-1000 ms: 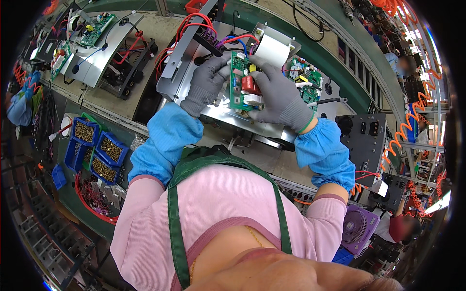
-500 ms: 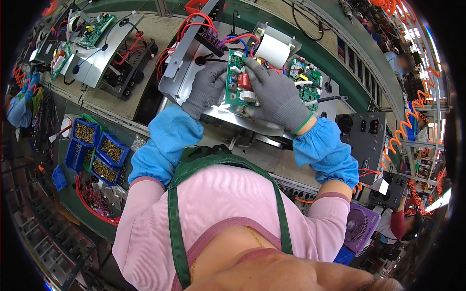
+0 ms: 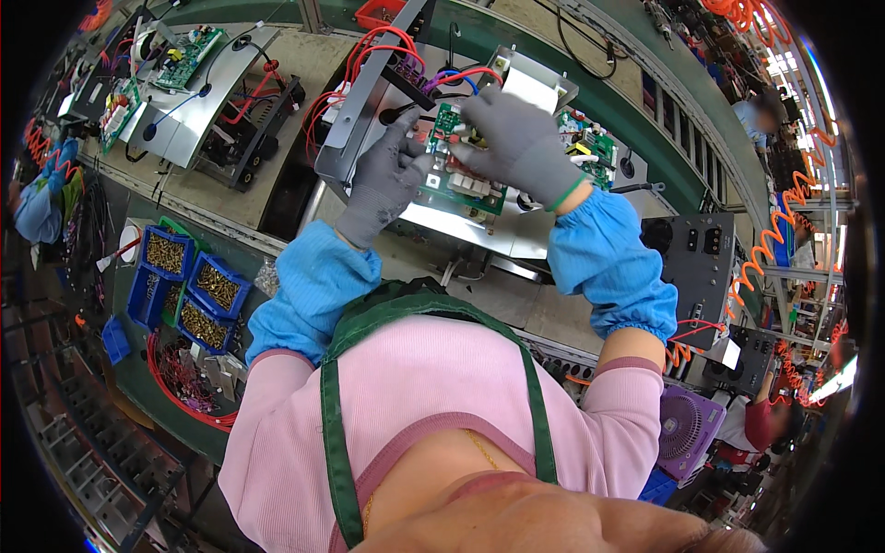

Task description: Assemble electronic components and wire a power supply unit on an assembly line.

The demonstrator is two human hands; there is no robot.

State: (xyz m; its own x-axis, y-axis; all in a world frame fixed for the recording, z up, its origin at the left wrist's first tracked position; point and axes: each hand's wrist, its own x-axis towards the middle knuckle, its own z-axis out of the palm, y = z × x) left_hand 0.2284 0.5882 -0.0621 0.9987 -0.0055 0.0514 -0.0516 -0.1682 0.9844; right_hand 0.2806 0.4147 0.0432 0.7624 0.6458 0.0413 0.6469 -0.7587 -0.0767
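A green circuit board (image 3: 484, 201) with white blocks and small components lies over the bright metal chassis (image 3: 419, 219). Above its right part is my right hand (image 3: 521, 143) in a grey glove, thumb and fingers apart; they partly cover the board, and contact is unclear. Beside the board's left edge, my left hand (image 3: 383, 180), also gloved, has its fingers loosely bent and apart, with nothing seen in them. Behind my right hand sits a white cylinder (image 3: 535, 85) in a metal bracket. A second green board (image 3: 590, 147) is on the chassis to the right.
Red wires (image 3: 373, 46) loop over the chassis's raised dark side. Blue bins (image 3: 217, 288) of brass-coloured fasteners stand at left, near a bundle of red wires (image 3: 175, 392). Another chassis (image 3: 198, 101) sits at far left. A black unit (image 3: 691, 267) and purple fan (image 3: 687, 424) are at right.
The circuit board has shifted slightly and lies flatter. My left hand has come off its left edge and drawn back toward me. My right hand has risen and moved slightly away from me.
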